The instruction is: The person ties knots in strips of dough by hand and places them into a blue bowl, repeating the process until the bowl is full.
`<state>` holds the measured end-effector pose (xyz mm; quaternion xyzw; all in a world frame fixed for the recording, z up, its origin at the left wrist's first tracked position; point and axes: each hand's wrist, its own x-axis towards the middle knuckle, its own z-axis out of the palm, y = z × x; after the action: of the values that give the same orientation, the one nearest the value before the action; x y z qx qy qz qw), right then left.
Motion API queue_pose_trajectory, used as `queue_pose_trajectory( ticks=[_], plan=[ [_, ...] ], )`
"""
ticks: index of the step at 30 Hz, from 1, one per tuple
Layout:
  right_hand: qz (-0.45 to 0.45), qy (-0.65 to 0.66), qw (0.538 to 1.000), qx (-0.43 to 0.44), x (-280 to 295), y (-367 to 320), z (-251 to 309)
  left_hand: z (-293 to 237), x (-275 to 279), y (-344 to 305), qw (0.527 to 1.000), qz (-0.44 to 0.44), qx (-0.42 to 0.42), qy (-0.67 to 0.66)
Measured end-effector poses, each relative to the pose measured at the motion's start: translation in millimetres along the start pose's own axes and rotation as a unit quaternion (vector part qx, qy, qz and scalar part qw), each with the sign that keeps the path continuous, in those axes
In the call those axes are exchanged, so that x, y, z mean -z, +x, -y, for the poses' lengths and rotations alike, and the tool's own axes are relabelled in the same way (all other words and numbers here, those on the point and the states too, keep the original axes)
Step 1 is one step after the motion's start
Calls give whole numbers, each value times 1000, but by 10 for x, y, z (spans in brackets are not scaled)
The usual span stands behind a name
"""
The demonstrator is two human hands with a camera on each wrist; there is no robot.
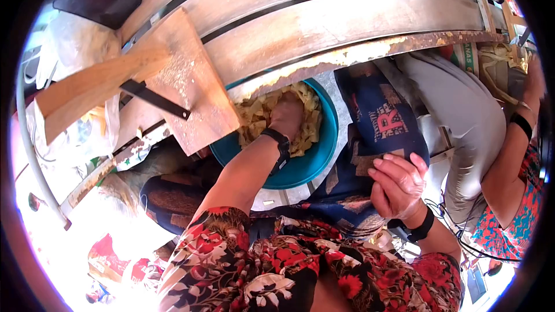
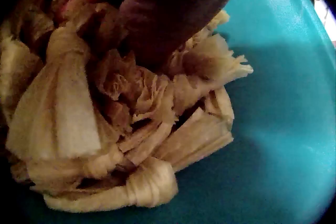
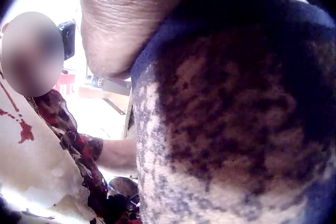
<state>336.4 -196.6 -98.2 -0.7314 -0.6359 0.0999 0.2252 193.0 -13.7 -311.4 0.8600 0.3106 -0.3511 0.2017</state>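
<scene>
My left hand (image 1: pixel 287 117) reaches down into a teal plastic basin (image 1: pixel 329 130) between my knees. Its fingers are sunk among pale yellow, dry-looking strips, many bunched and tied into knots (image 1: pixel 312 117). In the left wrist view, one fanned-out bundle (image 2: pixel 65 103) lies close below the dark, shadowed hand (image 2: pixel 157 14); I cannot tell whether the fingers grip any strip. Over my patterned blue trouser leg (image 1: pixel 376 133), my right hand (image 1: pixel 400 184) hangs with loosely bent fingers and nothing in it. The right wrist view shows part of that hand (image 3: pixel 123 24) against the trouser cloth (image 3: pixel 226 108).
Beyond the basin stands a slatted wooden bench (image 1: pixel 347 20) with a rusty front edge. A board (image 1: pixel 199 92) with a wooden beam and a dark metal bar (image 1: pixel 156 99) overhangs the basin's left side. Plastic bags (image 1: pixel 75 46) lie left; another person (image 1: pixel 503 196) sits right.
</scene>
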Motion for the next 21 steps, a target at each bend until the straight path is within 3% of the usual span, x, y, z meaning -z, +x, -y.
queue_pose_trajectory(
  ticks=[4, 7, 8, 12, 15, 16, 21],
  plan=[
    [-13, 3, 1000, 7, -8, 52, 3, 5, -39, 51, 994, -34, 33, -94],
    [-26, 17, 999, 17, -19, 29, 24, 31, 70, -85, 999, -28, -38, 4],
    [-36, 22, 999, 25, -20, 18, 23, 64, 79, -86, 999, 28, -42, -3],
    [-57, 12, 998, 28, -17, -2, 84, 63, 322, -576, 999, 5, -35, -21],
    [-73, 7, 997, 37, -42, -16, 81, 39, 499, -931, 994, 94, -52, 12],
    [-74, 5, 997, 38, -42, -20, 81, 121, 326, -927, 993, 82, -88, -5],
    [-70, 14, 997, 29, -31, -40, 67, 194, 42, -675, 990, 88, -98, -41]
  ],
)
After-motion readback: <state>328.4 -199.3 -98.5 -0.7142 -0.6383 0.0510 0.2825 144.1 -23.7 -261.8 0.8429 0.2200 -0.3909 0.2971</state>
